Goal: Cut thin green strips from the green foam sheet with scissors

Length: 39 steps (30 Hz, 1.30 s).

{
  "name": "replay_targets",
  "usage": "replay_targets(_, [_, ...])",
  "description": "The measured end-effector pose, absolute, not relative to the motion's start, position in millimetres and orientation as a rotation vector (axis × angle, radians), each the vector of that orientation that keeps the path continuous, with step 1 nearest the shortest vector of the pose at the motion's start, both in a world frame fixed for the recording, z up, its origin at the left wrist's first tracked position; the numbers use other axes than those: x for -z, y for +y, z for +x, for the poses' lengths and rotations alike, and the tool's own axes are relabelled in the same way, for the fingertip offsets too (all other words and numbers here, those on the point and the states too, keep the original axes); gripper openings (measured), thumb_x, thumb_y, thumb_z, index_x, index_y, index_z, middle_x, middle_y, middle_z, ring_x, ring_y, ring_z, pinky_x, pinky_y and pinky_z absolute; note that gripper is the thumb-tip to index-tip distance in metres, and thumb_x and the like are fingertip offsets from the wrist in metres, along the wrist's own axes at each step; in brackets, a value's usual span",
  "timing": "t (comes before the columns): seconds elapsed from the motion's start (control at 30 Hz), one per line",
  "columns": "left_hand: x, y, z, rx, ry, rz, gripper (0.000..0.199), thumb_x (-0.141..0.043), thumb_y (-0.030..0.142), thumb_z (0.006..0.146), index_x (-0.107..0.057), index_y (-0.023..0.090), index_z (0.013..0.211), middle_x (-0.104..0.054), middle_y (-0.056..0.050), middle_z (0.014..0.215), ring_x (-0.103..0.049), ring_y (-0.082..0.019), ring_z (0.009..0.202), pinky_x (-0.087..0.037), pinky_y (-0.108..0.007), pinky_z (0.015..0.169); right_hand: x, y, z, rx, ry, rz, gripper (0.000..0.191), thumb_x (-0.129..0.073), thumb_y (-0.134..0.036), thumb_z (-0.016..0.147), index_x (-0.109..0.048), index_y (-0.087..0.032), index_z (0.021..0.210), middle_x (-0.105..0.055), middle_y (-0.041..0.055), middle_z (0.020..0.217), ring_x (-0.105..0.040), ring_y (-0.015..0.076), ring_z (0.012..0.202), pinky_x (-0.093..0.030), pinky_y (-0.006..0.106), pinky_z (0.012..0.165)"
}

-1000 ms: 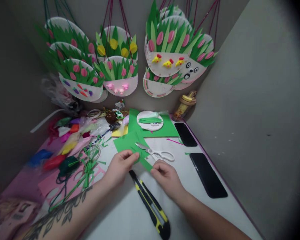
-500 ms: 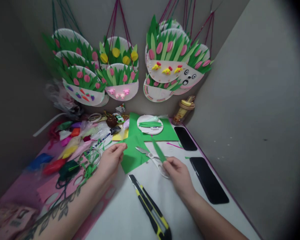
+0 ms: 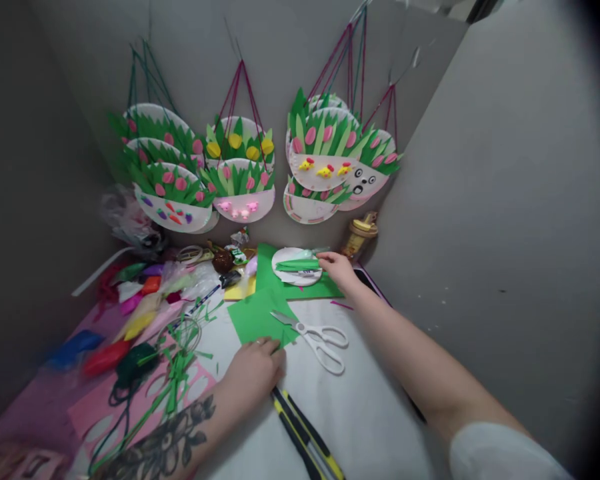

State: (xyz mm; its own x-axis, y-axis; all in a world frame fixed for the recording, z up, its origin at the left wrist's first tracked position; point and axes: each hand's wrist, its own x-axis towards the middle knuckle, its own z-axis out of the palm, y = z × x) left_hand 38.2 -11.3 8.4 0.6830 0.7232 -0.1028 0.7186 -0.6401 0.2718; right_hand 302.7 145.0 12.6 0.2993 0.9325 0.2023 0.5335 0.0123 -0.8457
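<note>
Apparently setting down green strips [image 3: 300,265] on plate [image 3: 286,255] at 12 o'clock with right hand [image 3: 339,269], left hand [image 3: 256,368] on green paper [image 3: 260,317] at 7, both grips unclear; needs gentle release.

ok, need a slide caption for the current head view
Right hand at the plate of green strips, left hand at the green sheet, white-handled scissors alongside.

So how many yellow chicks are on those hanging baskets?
3 show, all across the white front of one basket right of centre: a left chick, a middle chick, slightly lower, and a right chick. Overlapped baskets may hide more.
</note>
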Motion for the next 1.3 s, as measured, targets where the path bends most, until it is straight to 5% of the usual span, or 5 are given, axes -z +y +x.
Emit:
replay_targets(0.53, [-8,0,35,0.067,1.254,2.547,0.035,-0.040,0.007,0.081,-0.057,0.020,0.108,-0.066,-0.008,0.100,-0.060,-0.021,0.094,-0.045,-0.029,0.081,-2,-14,242,-0.276,-2.372,-1.824,0.026,-0.051,-0.015,0.080,-0.055,-0.016,0.106,-0.059,0.0106,0.106,-0.048,0.0239,0.104,-0.034,0.034,0.089])
replay_targets(0.77, [-6,8,29,-0.038,1.409,2.393,0.042,-0.035,0.009,0.084,-0.057,0.020,0.118,-0.067,-0.010,0.108,-0.062,-0.021,0.097,-0.044,-0.028,0.080,-8,-20,259,-0.094,-2.106,-2.132,0.030,-0.039,-0.002,0.081,-0.055,-0.014,0.103,-0.058,0.0141,0.108,-0.049,0.0265,0.103,-0.033,0.035,0.085])
replay_targets(0.87, [-6,10,28,-0.098,1.389,2.354,0.040,-0.035,0.010,0.084,-0.060,0.019,0.115,-0.068,-0.010,0.108,-0.063,-0.022,0.098,-0.045,-0.029,0.081,-17,-43,242,-0.518,-2.154,-1.850,0.021,-0.048,-0.021,0.085,-0.052,-0.017,0.105,-0.060,0.0092,0.103,-0.054,0.0213,0.095,-0.038,0.029,0.079])
replay_targets(0.97, [-4,12,25,-0.209,1.356,2.304,0.038,-0.035,0.013,0.086,-0.061,0.018,0.112,-0.069,-0.010,0.108,-0.063,-0.022,0.098,-0.045,-0.029,0.083,-19,-70,214,-0.839,-2.424,-1.607,0.048,-0.064,-0.045,0.073,-0.049,-0.020,0.111,-0.061,0.0062,0.098,-0.058,0.0218,0.081,-0.038,0.028,0.065])
replay_targets(1.3, [8,29,17,-0.529,1.439,1.978,0.035,-0.035,0.027,0.088,-0.062,0.016,0.108,-0.072,-0.008,0.098,-0.064,-0.021,0.094,-0.046,-0.031,0.084,-27,-48,243,-0.483,-2.403,-2.025,0.025,-0.048,-0.019,0.075,-0.049,-0.017,0.100,-0.062,0.0090,0.086,-0.059,0.0229,0.073,-0.033,0.029,0.057])
